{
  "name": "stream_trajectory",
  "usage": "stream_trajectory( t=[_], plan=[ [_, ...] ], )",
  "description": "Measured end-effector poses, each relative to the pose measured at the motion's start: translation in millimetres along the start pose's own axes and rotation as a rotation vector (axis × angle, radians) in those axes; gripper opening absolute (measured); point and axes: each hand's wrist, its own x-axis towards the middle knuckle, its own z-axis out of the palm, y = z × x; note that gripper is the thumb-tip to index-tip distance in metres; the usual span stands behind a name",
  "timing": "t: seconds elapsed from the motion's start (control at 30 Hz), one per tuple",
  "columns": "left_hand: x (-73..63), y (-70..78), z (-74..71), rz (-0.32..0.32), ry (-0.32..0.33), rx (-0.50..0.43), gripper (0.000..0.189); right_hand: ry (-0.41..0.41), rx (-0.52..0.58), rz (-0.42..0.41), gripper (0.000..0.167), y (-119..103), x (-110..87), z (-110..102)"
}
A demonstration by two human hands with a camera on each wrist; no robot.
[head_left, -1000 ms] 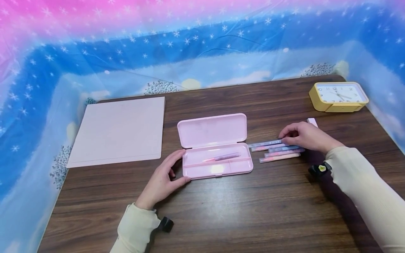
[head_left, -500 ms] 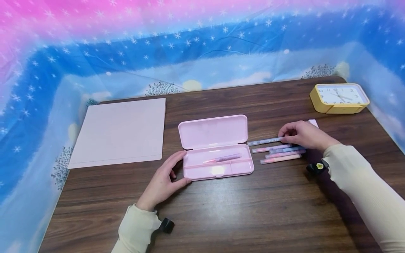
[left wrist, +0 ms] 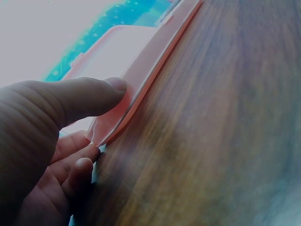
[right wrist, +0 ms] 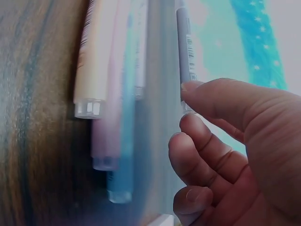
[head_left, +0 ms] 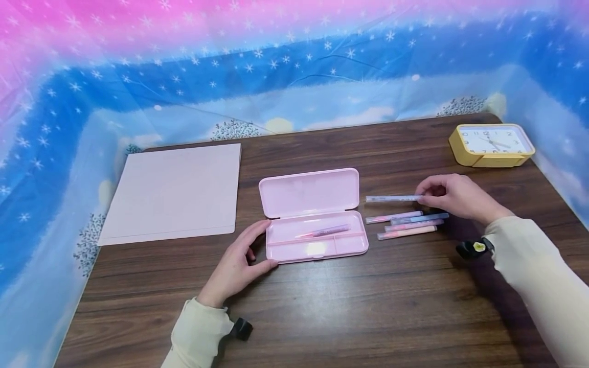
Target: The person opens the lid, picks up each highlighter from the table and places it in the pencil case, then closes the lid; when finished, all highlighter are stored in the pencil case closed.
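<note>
Right hand [head_left: 453,197] pinches a pen [head_left: 391,199], roughly parallel to the counter's [head_left: 349,312] far edge! Off its free end, toward the left edge, left hand [head_left: 235,266] grips the pink case [head_left: 310,194].

There are six pens [head_left: 407,233]; one pink pencil case [head_left: 310,195]; one yellow clock [head_left: 492,145]; one pale board [head_left: 172,194]; one table [head_left: 322,317].

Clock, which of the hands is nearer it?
Right. The right hand is in front of the clock, pinching a pen; the left hand is farther off, at the left end of the case.
</note>
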Motion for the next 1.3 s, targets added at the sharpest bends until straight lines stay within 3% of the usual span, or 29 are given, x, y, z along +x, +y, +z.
stream_trajectory(
  t=[0.2,0.47,0.63,0.93,1.3],
  plan=[
    [0.3,-0.3,0.4,0.004,0.003,0.002,0.078,0.1,-0.003,-0.011,0.005,-8,-14.8,-9],
    [0.4,-1.6,1.0,0.015,0.007,0.0,0.077,0.155,0.012,-0.067,0.005,-34,-19.0,-15],
    [0.7,-1.2,0.7,0.004,0.011,-0.013,0.083,0.124,0.057,-0.086,0.007,-57,-15.9,-12],
    [0.9,-0.7,0.9,-0.001,0.013,-0.022,0.084,0.078,0.099,-0.193,0.008,-85,-1.0,4],
    [1.2,-2.4,1.1,0.022,0.022,-0.027,0.079,-0.032,0.128,-0.206,0.007,-109,18.1,37]
  ],
)
